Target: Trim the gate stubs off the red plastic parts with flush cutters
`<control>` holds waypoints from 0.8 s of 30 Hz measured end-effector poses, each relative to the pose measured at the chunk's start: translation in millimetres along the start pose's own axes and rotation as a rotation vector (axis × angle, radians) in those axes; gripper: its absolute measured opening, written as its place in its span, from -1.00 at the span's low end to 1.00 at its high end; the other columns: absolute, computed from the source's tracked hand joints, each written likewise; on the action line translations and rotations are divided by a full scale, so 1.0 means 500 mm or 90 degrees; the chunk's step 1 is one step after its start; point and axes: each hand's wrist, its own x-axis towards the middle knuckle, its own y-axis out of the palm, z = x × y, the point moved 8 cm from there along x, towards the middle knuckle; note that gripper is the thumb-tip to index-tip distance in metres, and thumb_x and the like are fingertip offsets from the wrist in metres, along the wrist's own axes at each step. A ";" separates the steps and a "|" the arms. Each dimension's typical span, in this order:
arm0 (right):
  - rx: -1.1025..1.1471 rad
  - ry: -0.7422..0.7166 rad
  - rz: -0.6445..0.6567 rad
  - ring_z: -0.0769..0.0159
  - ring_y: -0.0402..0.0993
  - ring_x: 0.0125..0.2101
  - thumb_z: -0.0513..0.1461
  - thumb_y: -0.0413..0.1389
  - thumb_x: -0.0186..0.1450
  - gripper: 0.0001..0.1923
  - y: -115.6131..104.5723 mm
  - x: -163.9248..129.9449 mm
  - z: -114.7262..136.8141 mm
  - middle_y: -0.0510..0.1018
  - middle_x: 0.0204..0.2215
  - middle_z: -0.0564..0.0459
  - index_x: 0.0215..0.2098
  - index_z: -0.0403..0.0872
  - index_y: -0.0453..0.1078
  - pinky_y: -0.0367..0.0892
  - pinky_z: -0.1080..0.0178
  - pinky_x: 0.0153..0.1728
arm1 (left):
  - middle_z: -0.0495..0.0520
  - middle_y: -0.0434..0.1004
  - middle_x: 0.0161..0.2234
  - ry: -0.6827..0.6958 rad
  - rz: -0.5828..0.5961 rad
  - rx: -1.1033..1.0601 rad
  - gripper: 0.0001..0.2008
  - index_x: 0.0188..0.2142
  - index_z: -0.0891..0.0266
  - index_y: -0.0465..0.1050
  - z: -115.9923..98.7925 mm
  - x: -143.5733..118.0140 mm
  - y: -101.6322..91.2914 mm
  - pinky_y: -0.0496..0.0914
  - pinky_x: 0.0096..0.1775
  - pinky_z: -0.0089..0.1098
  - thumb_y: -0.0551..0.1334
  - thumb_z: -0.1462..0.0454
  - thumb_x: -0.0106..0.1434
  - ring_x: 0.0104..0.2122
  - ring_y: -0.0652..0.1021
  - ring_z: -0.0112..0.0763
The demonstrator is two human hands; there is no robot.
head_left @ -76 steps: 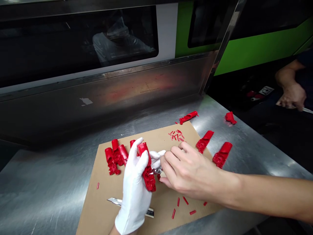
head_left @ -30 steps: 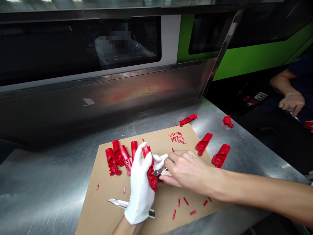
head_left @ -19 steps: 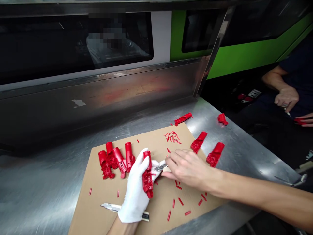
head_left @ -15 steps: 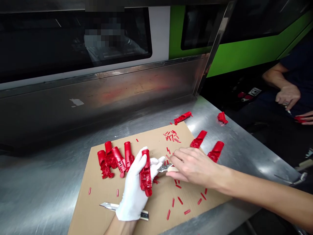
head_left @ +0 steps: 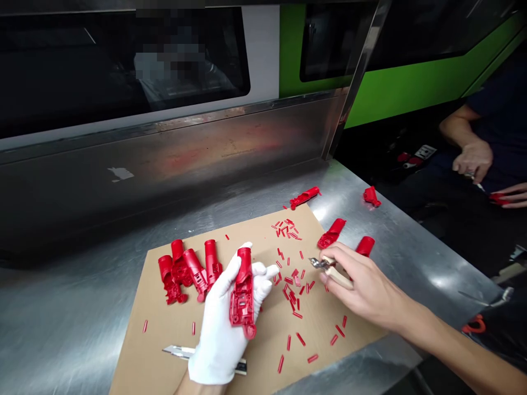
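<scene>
Over the cardboard, held part: the red moulded plastic housing [head_left: 242, 293] stands roughly upright in the white-gloved left hand [head_left: 224, 323], open ribbed side toward the camera, lifted clear of the brown cardboard sheet [head_left: 164, 351].
Left hand: fingers wrapped around the housing's back and left edge, thumb side behind it; the grip looks loose at the lower end, so the part could twist or drop if pushed from the side.
Right hand: the bare right hand [head_left: 362, 282] is closed around the pale handles of the small metal nippers [head_left: 325, 264], whose tip points left, well apart from the housing. I cannot tell whether the blades are shut.
Risk at the tip: this hand wears no glove, so a slip of the nippers could nick it, and the thin glove may not stop a cut to the other.
Offcuts: many short red plastic bits [head_left: 294, 288] lie scattered on the cardboard between the 2 hands; a freshly cut bit could fly off, and bits under a wrist could roll.
Knife: the silver utility knife [head_left: 181, 351] lies on the cardboard just beside the left wrist, partly under it; lowering that hand carelessly could meet the blade.
Other parts: a cluster of red housings [head_left: 187, 269] lies left of the held one, with more [head_left: 331, 234] on the steel table [head_left: 61, 329] to the right; a sweeping forearm could knock those off.
Nearby: a co-worker's hand [head_left: 471, 159] is at far right, well apart.
</scene>
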 end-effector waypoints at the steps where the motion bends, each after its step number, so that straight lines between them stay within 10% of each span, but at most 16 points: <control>1: 0.010 0.007 -0.002 0.28 0.38 -0.31 -0.25 0.00 0.43 -0.87 -0.002 -0.010 -0.002 0.40 -0.23 0.04 -0.05 -0.01 0.25 0.33 0.24 -0.31 | 0.18 0.53 -0.31 0.004 0.004 -0.008 -0.76 -0.01 0.30 0.47 -0.001 -0.006 0.005 0.61 -0.21 -0.35 0.25 0.34 0.33 -0.14 0.65 -0.10; 13: -0.163 0.124 -0.073 -0.25 0.28 0.16 0.09 0.03 0.37 -0.61 -0.067 -0.020 -0.236 0.35 0.11 -0.27 -0.11 -0.05 0.26 0.23 -0.14 0.09 | 0.06 0.47 -0.40 -0.001 0.063 -0.014 -0.66 0.12 0.15 0.41 -0.006 -0.052 0.038 0.57 -0.34 -0.47 0.21 0.20 0.38 -0.31 0.60 -0.32; 18: -0.174 0.172 -0.058 -0.10 0.39 0.08 0.10 0.06 0.37 -0.62 -0.093 -0.008 -0.278 0.42 0.05 -0.19 -0.13 -0.02 0.27 0.36 0.06 -0.04 | 0.12 0.52 -0.29 0.105 0.060 0.242 -0.66 0.04 0.16 0.40 -0.020 0.023 0.019 0.47 -0.46 -0.55 0.29 0.11 0.33 -0.13 0.64 -0.17; 24: -0.181 0.185 -0.008 0.18 0.45 -0.16 0.00 0.13 0.40 -0.68 -0.085 0.031 -0.260 0.47 -0.13 -0.03 -0.10 -0.07 0.33 0.41 0.16 -0.18 | 0.29 0.45 0.08 0.264 -0.030 0.414 -0.40 0.29 0.19 0.16 -0.072 0.135 -0.010 0.56 -0.01 -0.15 0.28 0.19 0.32 0.01 0.60 -0.10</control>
